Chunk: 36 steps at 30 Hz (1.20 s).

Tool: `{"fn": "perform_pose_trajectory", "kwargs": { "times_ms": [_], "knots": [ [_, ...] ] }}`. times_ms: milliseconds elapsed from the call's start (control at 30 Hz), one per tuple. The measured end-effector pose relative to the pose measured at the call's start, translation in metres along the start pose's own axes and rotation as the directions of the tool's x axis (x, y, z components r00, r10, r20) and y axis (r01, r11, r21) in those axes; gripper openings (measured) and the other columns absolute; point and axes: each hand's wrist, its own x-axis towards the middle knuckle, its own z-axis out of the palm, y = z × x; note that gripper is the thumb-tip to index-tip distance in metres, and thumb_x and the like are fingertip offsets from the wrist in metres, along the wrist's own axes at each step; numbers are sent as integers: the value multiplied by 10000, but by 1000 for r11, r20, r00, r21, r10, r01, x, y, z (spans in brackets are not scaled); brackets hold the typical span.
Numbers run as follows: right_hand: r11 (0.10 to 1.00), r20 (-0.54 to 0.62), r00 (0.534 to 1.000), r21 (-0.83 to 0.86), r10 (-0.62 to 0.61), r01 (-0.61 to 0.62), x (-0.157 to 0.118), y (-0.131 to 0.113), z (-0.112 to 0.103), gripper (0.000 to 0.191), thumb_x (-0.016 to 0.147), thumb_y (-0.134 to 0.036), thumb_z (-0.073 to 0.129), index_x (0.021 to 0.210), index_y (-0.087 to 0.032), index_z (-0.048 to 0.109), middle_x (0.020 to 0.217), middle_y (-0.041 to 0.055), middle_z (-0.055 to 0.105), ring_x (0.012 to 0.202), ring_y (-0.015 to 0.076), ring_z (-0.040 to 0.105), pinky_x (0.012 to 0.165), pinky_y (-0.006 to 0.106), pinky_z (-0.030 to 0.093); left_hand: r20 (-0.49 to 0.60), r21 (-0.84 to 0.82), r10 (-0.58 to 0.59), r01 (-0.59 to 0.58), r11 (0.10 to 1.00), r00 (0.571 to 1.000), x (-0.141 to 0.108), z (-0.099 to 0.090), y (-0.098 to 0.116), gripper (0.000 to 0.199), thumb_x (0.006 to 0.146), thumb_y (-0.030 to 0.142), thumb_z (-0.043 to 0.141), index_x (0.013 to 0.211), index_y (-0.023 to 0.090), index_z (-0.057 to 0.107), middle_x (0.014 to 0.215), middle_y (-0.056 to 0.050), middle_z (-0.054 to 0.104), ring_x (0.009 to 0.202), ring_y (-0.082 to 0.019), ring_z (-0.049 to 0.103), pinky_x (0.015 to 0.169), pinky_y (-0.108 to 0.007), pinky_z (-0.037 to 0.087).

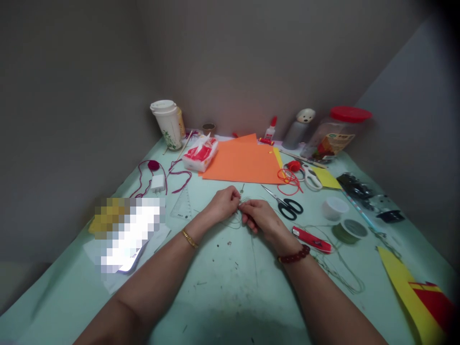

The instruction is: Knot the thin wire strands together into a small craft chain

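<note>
Close together at the middle of the table, my left hand (226,202) and my right hand (261,216) both pinch thin green cord (233,223). Loops of it spread on the table below my fingers, and a strand trails down from my right hand. The exact point of the pinch is too small to make out. Just beyond my right hand lie black-handled scissors (285,205), blades apart. A red box cutter (312,239) rests beside my right wrist. Left of my left hand is a clear set square (182,205).
Orange paper (240,163) and a tissue pack (200,153) lie at the back. A lidded cup (168,125) stands back left, a red-lidded jar (328,136) back right. A spool of green cord (350,231) and a small white tub (335,208) sit right; a phone (132,235) lies left.
</note>
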Motion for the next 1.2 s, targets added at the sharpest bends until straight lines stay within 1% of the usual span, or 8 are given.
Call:
{"fn": "perform_pose_trajectory", "kwargs": {
  "times_ms": [133,233,300,367,400,567,833,1200],
  "knots": [
    [996,32,999,-85,34,-31,-2,-1,-3,167,730,-242,501,574,-180,498,441,-27,491,310,65,342,310,207,249,31,-10,-34,34,999,999,1,0,0,132,786,225,435,840,164,539,565,10,582,432,-92,498,447,-193,369],
    [943,-120,981,-315,-154,109,5,0,-10,149,730,-242,473,607,-185,534,483,-7,522,375,102,406,399,246,317,23,-17,-43,43,999,999,1,0,2,115,773,199,445,825,158,540,565,14,580,423,-81,495,437,-179,367],
    [804,-237,869,-537,-434,255,14,3,-15,111,714,-207,478,688,-183,582,635,25,587,513,131,489,523,271,377,19,-31,-47,47,998,999,1,1,3,104,769,190,450,813,155,537,575,16,580,425,-75,497,433,-171,369],
    [649,-212,758,-682,-617,337,22,7,-17,164,703,-168,478,794,-187,613,828,56,599,650,152,523,627,289,391,22,-42,-51,52,998,998,1,1,3,100,770,189,447,810,156,534,574,17,578,430,-76,504,436,-170,379],
    [599,-174,741,-718,-649,356,26,9,-17,185,706,-155,472,818,-189,614,878,65,583,691,159,524,647,291,387,26,-46,-52,54,998,998,1,1,3,103,771,190,443,811,158,532,574,16,578,435,-79,510,439,-172,386],
    [567,-97,779,-742,-620,359,31,13,-15,130,754,-167,449,708,-191,568,796,46,538,708,159,507,635,272,362,44,-45,-43,45,998,998,2,0,1,118,765,197,428,818,167,529,595,7,591,459,-94,537,448,-185,405],
    [762,-100,868,-535,-486,365,26,8,-21,121,718,-206,459,655,-192,561,618,-15,550,612,139,474,586,252,339,84,-15,4,-3,1000,996,2,-4,-1,136,768,264,452,785,166,544,593,5,601,458,-94,536,484,-198,406],
    [763,-117,879,-557,-463,328,27,9,-21,132,712,-219,457,645,-185,565,609,-6,556,614,141,480,574,253,320,9,140,29,-30,990,1000,6,-3,3,165,726,260,470,721,156,599,682,-11,620,625,-119,507,560,-222,349]
  ]
}}
